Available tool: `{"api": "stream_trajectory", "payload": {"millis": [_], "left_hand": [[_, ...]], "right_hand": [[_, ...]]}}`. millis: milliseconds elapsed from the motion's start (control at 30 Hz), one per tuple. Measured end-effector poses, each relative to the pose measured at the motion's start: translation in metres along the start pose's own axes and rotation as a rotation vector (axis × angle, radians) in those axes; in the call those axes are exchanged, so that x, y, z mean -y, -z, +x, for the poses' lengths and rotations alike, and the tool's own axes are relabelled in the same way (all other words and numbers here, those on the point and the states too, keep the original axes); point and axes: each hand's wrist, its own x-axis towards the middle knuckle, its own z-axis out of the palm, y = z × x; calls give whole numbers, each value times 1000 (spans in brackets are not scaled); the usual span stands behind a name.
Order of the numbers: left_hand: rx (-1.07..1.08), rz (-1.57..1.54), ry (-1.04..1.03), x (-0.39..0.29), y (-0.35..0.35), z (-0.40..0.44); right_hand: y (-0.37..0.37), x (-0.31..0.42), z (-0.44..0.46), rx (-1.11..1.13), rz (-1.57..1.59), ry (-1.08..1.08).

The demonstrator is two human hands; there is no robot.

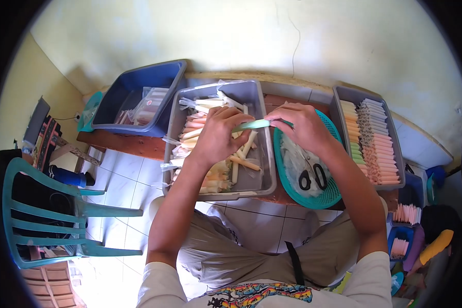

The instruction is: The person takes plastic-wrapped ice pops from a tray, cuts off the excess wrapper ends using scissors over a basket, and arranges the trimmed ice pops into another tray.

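Observation:
Both my hands hold a pale green filled plastic tube, slim like an ice pop, level over the gap between a grey tub and a teal basket. My left hand is closed on its left end, above the grey tub. At the other end, the fingers of my right hand pinch the tube, over the teal basket. Loose cream, pink and yellow tubes with clear plastic ends lie in the grey tub. Black-handled scissors rest on clear plastic bags in the basket.
On the right, a grey tub holds neat rows of coloured tubes. A blue tub with packed bags stands on the left of the low bench. A teal plastic chair is at lower left. Smaller tubs sit at right.

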Motion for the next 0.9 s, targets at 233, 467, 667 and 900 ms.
{"api": "stream_trajectory", "payload": {"millis": [233, 467, 667, 900], "left_hand": [[46, -194, -13, -44, -27, 28], [95, -264, -34, -64, -60, 41], [88, -287, -43, -62, -103, 45], [63, -240, -3, -57, -118, 46]], "right_hand": [[44, 4, -41, -85, 19, -97], [55, -15, -76, -133, 37, -135], [67, -43, -108, -63, -44, -216], [80, -50, -134, -198, -64, -407]]}}
